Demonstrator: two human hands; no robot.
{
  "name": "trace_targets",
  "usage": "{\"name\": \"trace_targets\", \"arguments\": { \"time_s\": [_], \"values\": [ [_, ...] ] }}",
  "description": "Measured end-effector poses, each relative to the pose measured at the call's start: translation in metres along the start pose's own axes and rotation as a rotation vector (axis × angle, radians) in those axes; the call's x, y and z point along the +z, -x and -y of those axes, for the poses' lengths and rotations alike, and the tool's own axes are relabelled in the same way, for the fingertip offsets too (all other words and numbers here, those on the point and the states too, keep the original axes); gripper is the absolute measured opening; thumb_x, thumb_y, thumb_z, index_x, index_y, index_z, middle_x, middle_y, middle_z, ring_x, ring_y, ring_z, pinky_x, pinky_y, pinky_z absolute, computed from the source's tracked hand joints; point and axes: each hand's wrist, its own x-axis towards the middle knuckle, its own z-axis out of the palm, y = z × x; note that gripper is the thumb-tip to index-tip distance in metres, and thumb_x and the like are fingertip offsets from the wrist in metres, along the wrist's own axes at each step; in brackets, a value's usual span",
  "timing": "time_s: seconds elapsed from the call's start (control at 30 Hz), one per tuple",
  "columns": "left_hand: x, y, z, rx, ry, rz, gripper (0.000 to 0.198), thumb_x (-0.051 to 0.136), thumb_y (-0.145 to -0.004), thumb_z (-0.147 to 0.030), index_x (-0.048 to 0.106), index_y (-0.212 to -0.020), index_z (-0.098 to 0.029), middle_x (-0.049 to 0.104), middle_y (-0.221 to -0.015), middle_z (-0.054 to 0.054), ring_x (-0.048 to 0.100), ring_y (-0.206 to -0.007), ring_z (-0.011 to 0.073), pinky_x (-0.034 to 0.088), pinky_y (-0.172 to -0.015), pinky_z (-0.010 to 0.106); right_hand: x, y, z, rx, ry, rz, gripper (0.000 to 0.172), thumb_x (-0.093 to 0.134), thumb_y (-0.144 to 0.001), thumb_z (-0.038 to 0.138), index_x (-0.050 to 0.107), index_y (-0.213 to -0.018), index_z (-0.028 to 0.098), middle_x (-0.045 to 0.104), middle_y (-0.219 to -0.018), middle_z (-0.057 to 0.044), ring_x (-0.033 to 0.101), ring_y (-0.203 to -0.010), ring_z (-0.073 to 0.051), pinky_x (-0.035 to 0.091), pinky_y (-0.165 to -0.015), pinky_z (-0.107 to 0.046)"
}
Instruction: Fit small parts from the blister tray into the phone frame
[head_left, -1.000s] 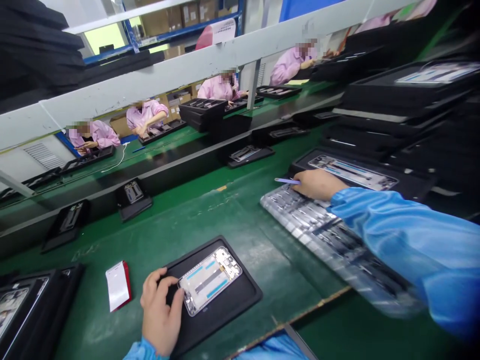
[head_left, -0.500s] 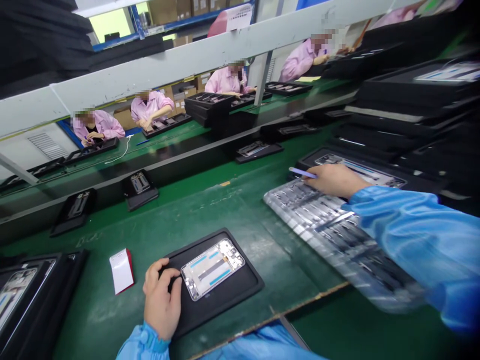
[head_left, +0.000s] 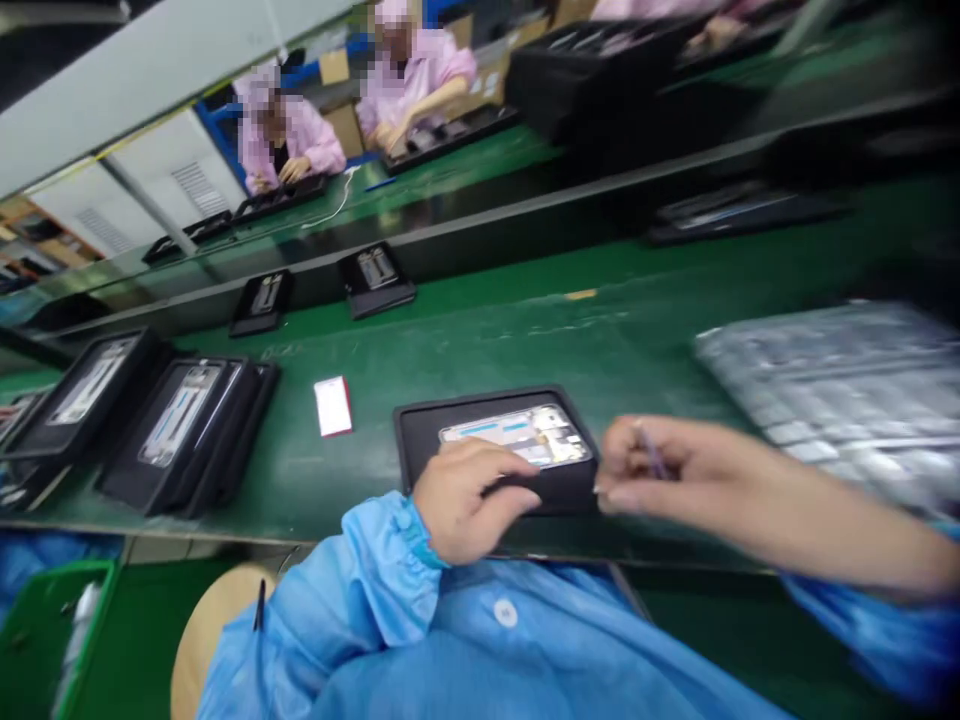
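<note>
Left hand (head_left: 469,495): thumb and fingers held apart in a C shape, gap facing right. The hand lies over the near left part of the phone frame (head_left: 525,430) and covers that corner; contact pressure cannot be determined.

Right hand (head_left: 667,465): fingers curled around a thin purple tool (head_left: 651,450), thumb and forefinger tips close together. Blur prevents telling whether a small part sits between the tips. The hand is located at the right edge of the black tray (head_left: 420,425).

The phone frame rests inside the black tray, metal side up, with blue strips visible along its upper edge. The black tray lies flat near the front edge of the green workbench (head_left: 525,340).

To the right: a clear compartmented tray (head_left: 847,390), blurred. To the left of the black tray: a white card with a red edge (head_left: 332,406), then stacked black trays (head_left: 247,440) carrying further frames. Along the rear rail (head_left: 465,235): 2 small trays at left (head_left: 386,300) and a dark tray (head_left: 742,215) at right.

Beyond the rail, 2 co-workers in pink (head_left: 416,85) bend over black trays. Lower left: a green bin (head_left: 97,610) beside a round wooden stool (head_left: 199,620).
</note>
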Motion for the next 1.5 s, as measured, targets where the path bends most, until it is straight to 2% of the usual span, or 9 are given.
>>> {"name": "trace_targets", "arguments": {
  "time_s": [0.13, 0.27, 0.4, 0.6, 0.73, 0.9, 1.13, 1.3, 1.5],
  "values": [
    [0.014, 0.025, 0.012, 0.078, 0.011, 0.153, 0.028, 0.062, -0.107, -0.039, 0.08, -0.107, -0.019, 0.084, -0.097, 0.009, 0.08, -0.094, 0.0203, 0.063, -0.097, 0.036, 0.071, -0.01, -0.008, -0.017, -0.189, 0.227, 0.05, 0.073, -0.085, 0.072, 0.054, -0.08, 0.026, 0.059, -0.071, -0.001, 0.056, -0.066, -0.019, 0.05, -0.058, -0.033],
    [0.021, 0.048, 0.02, 0.071, -0.062, 0.206, 0.026, 0.061, -0.107, -0.035, 0.08, -0.106, -0.018, 0.084, -0.095, 0.009, 0.08, -0.091, 0.0197, 0.063, -0.093, 0.035, 0.088, -0.012, -0.014, -0.014, -0.289, 0.181, 0.047, 0.078, -0.086, 0.064, 0.056, -0.082, 0.023, 0.06, -0.071, 0.0, 0.054, -0.067, -0.015, 0.048, -0.06, -0.028],
    [0.022, 0.049, 0.02, 0.099, -0.115, 0.079, 0.028, 0.058, -0.108, -0.035, 0.079, -0.102, -0.017, 0.083, -0.092, 0.008, 0.079, -0.086, 0.0192, 0.063, -0.087, 0.035, 0.081, -0.009, -0.012, -0.088, -0.148, 0.073, 0.041, 0.077, -0.091, 0.062, 0.07, -0.093, 0.021, 0.073, -0.082, -0.005, 0.067, -0.074, -0.02, 0.057, -0.067, -0.031],
    [0.014, 0.02, 0.018, 0.02, -0.22, -0.023, 0.026, 0.058, -0.108, -0.034, 0.078, -0.099, -0.019, 0.083, -0.093, 0.007, 0.078, -0.087, 0.0205, 0.063, -0.09, 0.038, 0.062, -0.019, -0.007, -0.685, 0.469, -0.306, 0.023, 0.068, -0.101, 0.035, 0.076, -0.121, 0.027, 0.082, -0.117, -0.006, 0.078, -0.105, -0.026, 0.063, -0.092, -0.038],
    [0.0, -0.009, 0.018, 0.028, -0.188, -0.069, 0.023, 0.059, -0.108, -0.032, 0.076, -0.1, -0.019, 0.083, -0.095, 0.006, 0.077, -0.089, 0.0187, 0.062, -0.091, 0.034, 0.05, -0.041, 0.013, -0.797, 0.682, -0.324, 0.026, 0.053, -0.104, 0.015, 0.075, -0.11, 0.026, 0.082, -0.104, -0.001, 0.079, -0.093, -0.021, 0.06, -0.081, -0.033],
    [-0.021, -0.017, 0.03, -0.122, -0.292, -0.157, 0.017, 0.068, -0.103, -0.03, 0.071, -0.117, -0.02, 0.08, -0.111, 0.009, 0.073, -0.111, 0.0238, 0.058, -0.103, 0.042, 0.028, -0.066, 0.022, -0.823, 0.907, -0.37, 0.024, 0.05, -0.104, 0.019, 0.073, -0.11, 0.022, 0.081, -0.11, -0.004, 0.076, -0.091, -0.022, 0.054, -0.071, -0.034],
    [-0.039, 0.025, 0.06, -0.437, -0.431, 0.185, 0.1, 0.105, -0.064, -0.047, 0.056, -0.148, -0.024, 0.061, -0.157, 0.018, 0.037, -0.161, 0.0436, 0.032, -0.124, 0.069, 0.01, -0.077, -0.028, -0.752, 1.059, -0.307, 0.021, 0.048, -0.105, 0.021, 0.068, -0.11, 0.018, 0.079, -0.111, -0.009, 0.074, -0.089, -0.022, 0.051, -0.068, -0.034],
    [-0.052, 0.034, 0.058, -0.443, -0.403, 0.333, 0.094, 0.101, -0.07, -0.05, 0.057, -0.15, -0.026, 0.062, -0.157, 0.02, 0.027, -0.167, 0.0437, 0.026, -0.122, 0.069, 0.021, -0.072, -0.053, -0.711, 0.984, -0.189, 0.026, 0.048, -0.106, 0.023, 0.073, -0.111, 0.019, 0.081, -0.109, -0.009, 0.076, -0.089, -0.022, 0.057, -0.073, -0.035],
    [-0.036, 0.027, 0.047, -0.288, -0.452, 0.301, 0.091, 0.098, -0.069, -0.062, 0.064, -0.144, -0.025, 0.066, -0.154, 0.019, 0.026, -0.165, 0.0488, 0.025, -0.117, 0.069, 0.042, -0.071, -0.065, -0.847, 1.09, -0.235, 0.026, 0.052, -0.104, 0.014, 0.077, -0.11, 0.018, 0.08, -0.124, -0.01, 0.076, -0.099, -0.023, 0.058, -0.078, -0.035]
  ]
}}
